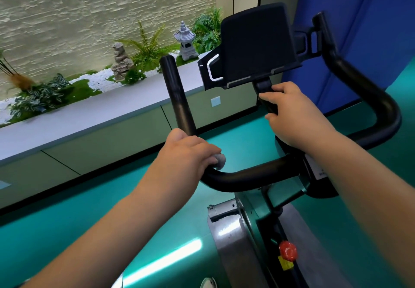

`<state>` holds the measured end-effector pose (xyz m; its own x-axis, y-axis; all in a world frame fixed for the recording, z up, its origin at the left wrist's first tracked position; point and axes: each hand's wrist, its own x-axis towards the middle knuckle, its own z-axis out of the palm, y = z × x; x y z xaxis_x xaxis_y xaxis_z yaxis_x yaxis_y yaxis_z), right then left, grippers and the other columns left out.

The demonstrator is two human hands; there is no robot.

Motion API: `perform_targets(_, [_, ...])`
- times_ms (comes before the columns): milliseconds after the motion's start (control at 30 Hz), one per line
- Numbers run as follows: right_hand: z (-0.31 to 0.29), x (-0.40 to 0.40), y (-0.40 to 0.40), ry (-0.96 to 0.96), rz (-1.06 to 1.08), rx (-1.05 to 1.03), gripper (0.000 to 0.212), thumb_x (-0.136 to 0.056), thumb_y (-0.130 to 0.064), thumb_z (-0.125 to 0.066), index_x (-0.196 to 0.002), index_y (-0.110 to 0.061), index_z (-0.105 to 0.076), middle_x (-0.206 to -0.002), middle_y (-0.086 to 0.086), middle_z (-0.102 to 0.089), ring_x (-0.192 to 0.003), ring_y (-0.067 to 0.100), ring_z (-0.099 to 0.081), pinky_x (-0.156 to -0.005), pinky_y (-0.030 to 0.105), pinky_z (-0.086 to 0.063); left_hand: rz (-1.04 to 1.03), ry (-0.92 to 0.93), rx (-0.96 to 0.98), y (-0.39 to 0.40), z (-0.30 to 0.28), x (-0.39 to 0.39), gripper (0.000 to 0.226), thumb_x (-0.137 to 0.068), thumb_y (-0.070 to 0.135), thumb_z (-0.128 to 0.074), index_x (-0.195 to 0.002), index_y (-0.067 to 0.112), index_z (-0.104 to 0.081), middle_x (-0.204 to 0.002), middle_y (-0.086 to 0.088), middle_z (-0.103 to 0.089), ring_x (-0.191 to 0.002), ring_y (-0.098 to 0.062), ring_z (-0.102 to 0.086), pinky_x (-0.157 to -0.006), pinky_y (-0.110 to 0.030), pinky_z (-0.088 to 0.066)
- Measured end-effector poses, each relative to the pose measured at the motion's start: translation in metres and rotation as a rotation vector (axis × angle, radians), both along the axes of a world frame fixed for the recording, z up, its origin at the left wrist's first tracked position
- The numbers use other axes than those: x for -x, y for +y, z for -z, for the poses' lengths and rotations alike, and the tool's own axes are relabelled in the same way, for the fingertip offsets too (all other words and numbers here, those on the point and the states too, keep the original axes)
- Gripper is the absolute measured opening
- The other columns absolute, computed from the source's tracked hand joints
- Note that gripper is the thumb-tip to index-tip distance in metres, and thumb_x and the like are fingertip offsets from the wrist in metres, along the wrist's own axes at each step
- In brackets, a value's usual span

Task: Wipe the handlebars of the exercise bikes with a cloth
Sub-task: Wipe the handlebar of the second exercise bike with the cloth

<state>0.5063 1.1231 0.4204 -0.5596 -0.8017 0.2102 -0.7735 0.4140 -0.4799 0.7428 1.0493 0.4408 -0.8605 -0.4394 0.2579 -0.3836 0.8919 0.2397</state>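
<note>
black curved handlebars (247, 176) | grey cloth (219, 161) bunched against left bend

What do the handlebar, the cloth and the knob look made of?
Handlebar: matte black, probably rubber or foam over a tube; no glare. Cloth under the left hand: grey, soft, likely microfibre; mostly hidden. Knob: glossy red, probably plastic.

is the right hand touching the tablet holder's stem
Touching: the head view shows the right hand with fingers curled around the black stem under the tablet holder.
</note>
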Motion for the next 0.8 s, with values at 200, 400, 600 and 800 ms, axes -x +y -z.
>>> perform_targets(200, [0.0,-0.002,0.003,0.02,-0.003,-0.006,0.048,-0.094,-0.014,-0.055,-0.14,-0.022,-0.047,-0.151,-0.002,-0.03,-0.129,0.023,-0.043,-0.098,0.034,-0.04,-0.082,0.072,0.094,0.041,0.016,0.014,0.015,-0.088,0.015,-0.063,-0.078,0.024,-0.069,-0.073,0.011,-0.066,-0.07,-0.018,-0.054,-0.075,-0.029,-0.03])
perform_targets(400, [-0.001,-0.003,0.005,0.029,-0.018,-0.026,0.046,-0.095,-0.014,-0.053,-0.141,-0.021,-0.047,-0.152,-0.002,-0.029,-0.131,0.024,-0.042,-0.1,0.032,-0.038,-0.227,0.486,-0.01,0.019,0.029,-0.007,0.017,-0.092,0.021,-0.056,-0.101,0.02,-0.071,-0.105,0.016,-0.066,-0.093,-0.01,-0.057,-0.088,-0.02,-0.031])
perform_targets(600, [-0.002,-0.004,0.005,0.059,-0.011,-0.043,0.047,-0.095,-0.013,-0.052,-0.14,-0.022,-0.047,-0.152,-0.002,-0.028,-0.129,0.024,-0.043,-0.097,0.034,-0.04,-0.45,0.829,-0.405,0.023,0.055,0.003,0.023,-0.091,0.017,-0.059,-0.11,0.025,-0.069,-0.111,0.008,-0.061,-0.107,-0.008,-0.054,-0.094,-0.02,-0.042])
perform_targets(800, [-0.001,-0.004,0.003,0.058,0.007,-0.053,0.046,-0.094,-0.015,-0.053,-0.139,-0.025,-0.049,-0.151,-0.004,-0.029,-0.127,0.024,-0.044,-0.097,0.037,-0.041,-0.591,1.023,-0.802,0.013,0.052,0.016,0.023,-0.09,0.029,-0.061,-0.11,0.038,-0.068,-0.11,0.008,-0.058,-0.095,-0.033,-0.063,-0.081,-0.061,-0.051])
